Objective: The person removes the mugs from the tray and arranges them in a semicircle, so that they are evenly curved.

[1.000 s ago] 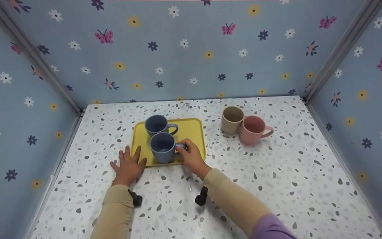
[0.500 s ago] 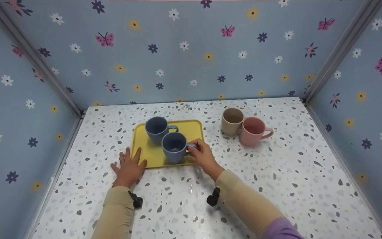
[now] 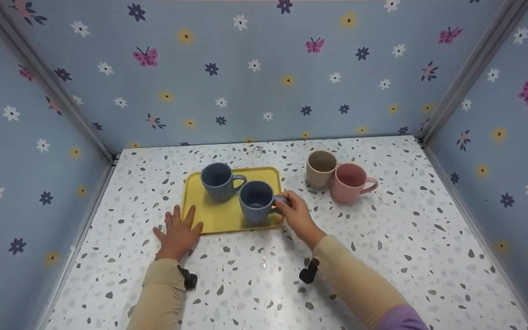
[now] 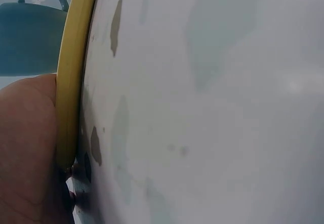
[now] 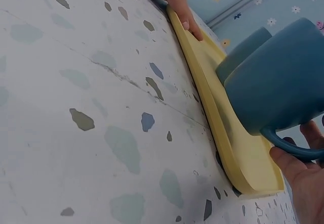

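My right hand (image 3: 298,217) pinches the handle of a blue mug (image 3: 255,211). This mug is upright over the right front part of a yellow tray (image 3: 213,219); in the right wrist view a shadow lies under its base, and I cannot tell whether it touches. Behind it to the left, a second blue mug (image 3: 218,185) stands on the tray with its handle pointing right. My left hand (image 3: 178,236) lies with fingers spread at the tray's front left corner, and some fingers touch its rim. In the left wrist view the tray's yellow edge (image 4: 71,82) runs beside the hand.
A beige cup (image 3: 320,176) and a pink mug (image 3: 347,188) stand side by side on the speckled table (image 3: 383,256), right of the tray. Flower-patterned walls (image 3: 255,91) enclose the table at the back and both sides.
My right hand has moved the front blue mug to the right along the tray, away from the front of the other blue mug. The left hand has stayed in place.
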`<state>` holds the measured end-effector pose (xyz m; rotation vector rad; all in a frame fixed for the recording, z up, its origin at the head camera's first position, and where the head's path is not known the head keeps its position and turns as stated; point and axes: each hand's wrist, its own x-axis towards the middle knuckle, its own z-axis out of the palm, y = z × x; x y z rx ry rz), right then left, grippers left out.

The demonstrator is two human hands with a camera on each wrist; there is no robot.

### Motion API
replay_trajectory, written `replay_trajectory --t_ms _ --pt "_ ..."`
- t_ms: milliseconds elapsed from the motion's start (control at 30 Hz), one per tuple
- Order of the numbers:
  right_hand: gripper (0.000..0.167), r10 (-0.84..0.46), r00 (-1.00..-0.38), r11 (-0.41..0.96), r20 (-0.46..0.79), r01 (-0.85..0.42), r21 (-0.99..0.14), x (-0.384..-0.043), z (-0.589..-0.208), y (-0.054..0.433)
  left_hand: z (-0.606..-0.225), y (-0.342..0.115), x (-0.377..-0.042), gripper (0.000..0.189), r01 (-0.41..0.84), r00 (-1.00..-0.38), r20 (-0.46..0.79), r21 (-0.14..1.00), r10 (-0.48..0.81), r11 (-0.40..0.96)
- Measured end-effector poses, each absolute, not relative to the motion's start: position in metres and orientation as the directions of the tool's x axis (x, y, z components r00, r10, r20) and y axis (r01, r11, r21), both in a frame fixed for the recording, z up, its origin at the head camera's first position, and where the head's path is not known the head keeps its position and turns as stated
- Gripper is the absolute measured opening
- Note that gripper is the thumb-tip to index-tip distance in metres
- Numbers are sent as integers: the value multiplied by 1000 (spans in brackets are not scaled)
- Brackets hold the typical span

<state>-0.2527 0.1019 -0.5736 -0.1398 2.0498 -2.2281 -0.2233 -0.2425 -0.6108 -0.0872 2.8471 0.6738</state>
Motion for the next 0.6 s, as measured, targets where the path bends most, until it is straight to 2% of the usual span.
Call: replay_trajectory --t_ms 600 --pt "8 -91 -996 -77 22 -15 -997 -253 -578 147 -613 -241 -224 70 -118 -973 -231 426 -19 897"
